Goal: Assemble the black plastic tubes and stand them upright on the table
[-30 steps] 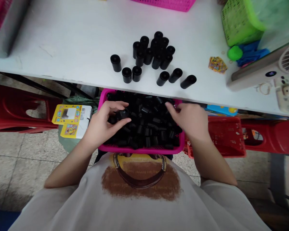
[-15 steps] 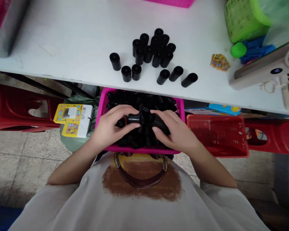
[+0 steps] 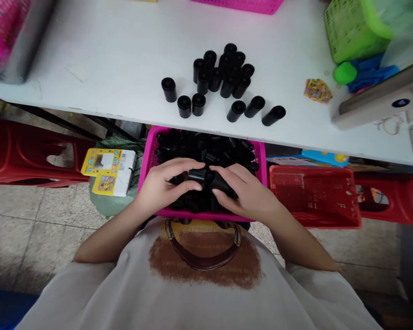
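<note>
Over a pink basket (image 3: 206, 215) my two hands face each other, each with a black plastic piece. My left hand (image 3: 167, 182) pinches a shiny black cylinder (image 3: 197, 175) between thumb and fingers. My right hand (image 3: 246, 190) is closed round a second black cylindrical part (image 3: 219, 181), partly hidden by the fingers. The inner ends of the two parts are close together; whether they touch I cannot tell. Many loose black parts (image 3: 206, 145) fill the basket beneath. Several black cylinders (image 3: 236, 111) stand on the white table (image 3: 106, 55) in front.
Right of the basket is a red basket (image 3: 313, 192); left lies a yellow-and-white box (image 3: 112, 169). On the table's right side are a small fan (image 3: 382, 98), stickers or cards (image 3: 318, 90) and a green basket (image 3: 354, 32). The table edge overhangs the pink basket's far side.
My hands have come closer together, and the gap between the two black parts has narrowed. The whole view has shifted slightly, with the table things appearing a little further right.
</note>
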